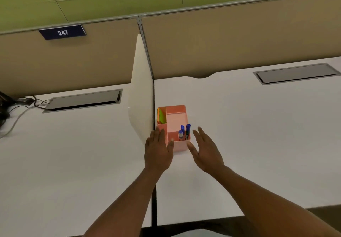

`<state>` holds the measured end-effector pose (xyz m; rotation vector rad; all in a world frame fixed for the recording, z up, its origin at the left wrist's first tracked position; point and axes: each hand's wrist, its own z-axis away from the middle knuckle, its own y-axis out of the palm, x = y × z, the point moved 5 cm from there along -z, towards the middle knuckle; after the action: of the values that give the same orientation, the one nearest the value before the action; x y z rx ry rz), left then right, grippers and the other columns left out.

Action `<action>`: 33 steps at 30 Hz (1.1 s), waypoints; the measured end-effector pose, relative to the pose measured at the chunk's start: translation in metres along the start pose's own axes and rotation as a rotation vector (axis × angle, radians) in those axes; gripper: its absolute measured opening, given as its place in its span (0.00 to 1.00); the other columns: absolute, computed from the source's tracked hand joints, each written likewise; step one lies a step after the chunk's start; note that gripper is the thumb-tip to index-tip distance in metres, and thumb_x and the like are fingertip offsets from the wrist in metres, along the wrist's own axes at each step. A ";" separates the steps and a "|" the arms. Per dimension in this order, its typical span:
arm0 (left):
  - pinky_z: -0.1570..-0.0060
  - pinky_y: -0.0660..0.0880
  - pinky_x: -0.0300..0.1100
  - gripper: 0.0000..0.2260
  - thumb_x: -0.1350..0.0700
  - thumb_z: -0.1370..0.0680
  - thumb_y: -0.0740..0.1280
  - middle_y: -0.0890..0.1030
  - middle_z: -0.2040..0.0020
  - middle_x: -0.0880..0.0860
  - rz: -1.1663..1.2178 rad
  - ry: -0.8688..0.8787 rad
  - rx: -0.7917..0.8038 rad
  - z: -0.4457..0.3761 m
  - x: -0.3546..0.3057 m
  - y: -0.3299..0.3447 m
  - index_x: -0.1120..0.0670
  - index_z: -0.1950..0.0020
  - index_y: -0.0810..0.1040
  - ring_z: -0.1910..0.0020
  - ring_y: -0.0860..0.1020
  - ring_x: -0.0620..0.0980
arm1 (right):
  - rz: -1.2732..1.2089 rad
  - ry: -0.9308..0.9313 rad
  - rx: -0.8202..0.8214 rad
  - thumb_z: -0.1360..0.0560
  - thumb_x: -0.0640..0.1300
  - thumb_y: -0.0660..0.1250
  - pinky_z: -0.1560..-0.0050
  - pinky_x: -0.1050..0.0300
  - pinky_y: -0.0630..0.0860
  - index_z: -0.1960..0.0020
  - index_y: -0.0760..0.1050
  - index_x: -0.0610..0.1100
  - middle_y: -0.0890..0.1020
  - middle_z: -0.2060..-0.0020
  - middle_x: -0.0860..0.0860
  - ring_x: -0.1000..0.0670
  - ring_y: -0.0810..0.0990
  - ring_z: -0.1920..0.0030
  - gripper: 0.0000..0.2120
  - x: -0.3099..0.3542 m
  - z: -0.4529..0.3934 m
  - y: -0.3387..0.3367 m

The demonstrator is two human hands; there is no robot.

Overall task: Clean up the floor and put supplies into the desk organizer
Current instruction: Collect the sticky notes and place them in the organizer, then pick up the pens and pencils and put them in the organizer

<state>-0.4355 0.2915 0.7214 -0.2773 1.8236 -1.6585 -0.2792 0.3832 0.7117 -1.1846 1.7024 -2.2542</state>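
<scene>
White laminate desktop stretches across the view, backed by tan fabric partition panels with a green wall above them, and split by an upright white divider panel that juts toward the camera. Just beside the near end of that divider, on its right, stands the pink plastic desk organizer, a rectangular box cut into several open compartments. Its rear left compartment holds a green and orange sheaf of sticky notes; its near right compartment holds a blue-capped dark marker standing upright, a second blue-capped pen and a small white bottle with a blue cap. The wide middle compartment shows only its pink floor. The left hand is spread open with fingers straight, its palm against the organizer's near left corner, overlapping that wall. The right hand is likewise open and flat, fingers together and thumb out, just beside the organizer's near right corner; whether it touches cannot be told. Neither hand holds anything. Left of the divider, a grey cable hatch is set into the desktop with dark cables beside it, and a dark blue plate reading 247 sits on the partition above.
</scene>
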 end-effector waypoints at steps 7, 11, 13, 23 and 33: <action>0.24 0.48 0.50 0.30 0.39 0.19 0.46 0.51 0.20 0.52 -0.015 0.151 0.063 0.071 0.013 -0.007 0.53 0.21 0.50 0.21 0.49 0.55 | 0.133 0.108 -0.077 0.22 0.67 0.44 0.25 0.51 0.51 0.22 0.48 0.53 0.47 0.21 0.53 0.50 0.50 0.22 0.33 0.018 0.093 0.010; 0.23 0.44 0.50 0.30 0.38 0.19 0.44 0.47 0.20 0.51 -0.021 0.229 0.126 0.122 0.027 -0.003 0.52 0.21 0.49 0.21 0.45 0.53 | 0.161 0.189 -0.122 0.22 0.68 0.44 0.25 0.51 0.48 0.22 0.48 0.54 0.46 0.21 0.54 0.50 0.48 0.22 0.33 0.030 0.159 0.023; 0.23 0.45 0.50 0.30 0.39 0.19 0.44 0.48 0.20 0.52 -0.021 0.276 0.137 0.146 0.034 -0.003 0.53 0.21 0.50 0.21 0.46 0.53 | 0.171 0.230 -0.139 0.22 0.68 0.44 0.25 0.51 0.47 0.22 0.47 0.54 0.46 0.21 0.54 0.50 0.48 0.22 0.33 0.033 0.191 0.030; 0.22 0.46 0.51 0.27 0.44 0.18 0.51 0.51 0.20 0.54 0.073 0.437 0.177 0.227 0.023 -0.007 0.55 0.22 0.54 0.21 0.49 0.53 | 0.160 0.428 -0.208 0.22 0.68 0.44 0.23 0.49 0.53 0.23 0.53 0.50 0.53 0.22 0.50 0.48 0.51 0.22 0.34 0.023 0.328 0.029; 0.23 0.49 0.52 0.26 0.44 0.18 0.53 0.58 0.21 0.54 0.119 0.535 0.272 0.287 0.007 0.035 0.55 0.24 0.60 0.22 0.53 0.54 | 0.167 0.594 -0.187 0.20 0.63 0.48 0.25 0.50 0.53 0.24 0.56 0.49 0.55 0.22 0.50 0.49 0.53 0.23 0.30 -0.021 0.415 0.048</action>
<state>-0.2640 0.0608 0.6891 0.4245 1.8961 -1.9952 -0.0288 0.0491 0.6958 -0.3700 2.1407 -2.5398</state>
